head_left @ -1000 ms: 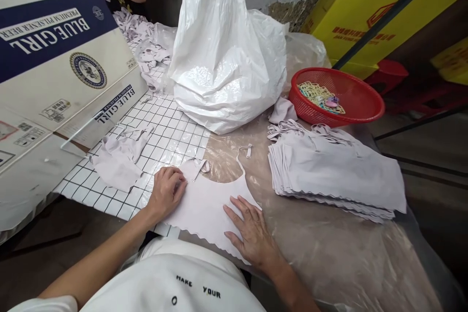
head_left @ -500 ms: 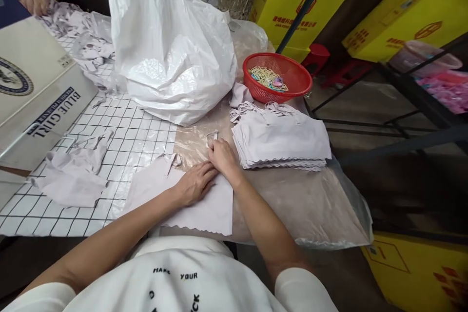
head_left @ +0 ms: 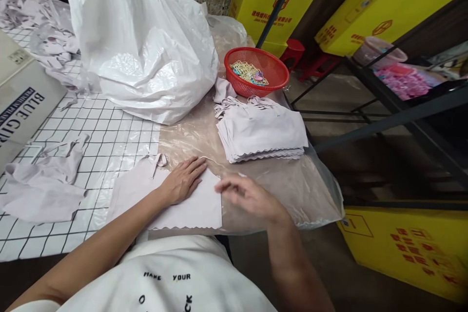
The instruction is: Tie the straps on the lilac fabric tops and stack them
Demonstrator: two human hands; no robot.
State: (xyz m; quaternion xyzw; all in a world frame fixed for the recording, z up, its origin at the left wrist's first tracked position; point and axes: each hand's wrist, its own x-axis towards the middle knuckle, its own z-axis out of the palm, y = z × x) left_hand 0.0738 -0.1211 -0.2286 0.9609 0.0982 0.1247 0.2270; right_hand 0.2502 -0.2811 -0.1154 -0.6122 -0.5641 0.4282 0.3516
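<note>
A pale lilac garment piece (head_left: 183, 214) with a scalloped lower edge lies flat in front of me. Its left strap (head_left: 159, 161) curls up at the top. My left hand (head_left: 185, 180) rests flat on the piece, fingers stretched out. Just past its right edge my right hand (head_left: 246, 195) is raised over the plastic sheet, slightly blurred, its fingers loosely bent and apart with nothing visible in them. A small white bit shows behind that hand, too small to name. Beyond it sits a neat stack of similar pieces (head_left: 263, 131), straps toward the back.
A red basket (head_left: 258, 87) of small coloured items stands behind the stack. A big white plastic bag (head_left: 146, 58) fills the back. To the left are a crumpled garment (head_left: 44, 185) and a carton (head_left: 25, 107). A metal rack (head_left: 402, 112) and yellow boxes (head_left: 402, 248) stand right.
My right hand has left the strap at the top of the garment and moved back toward me and rightward. My left hand has flattened out on the cloth. The view has shifted right.
</note>
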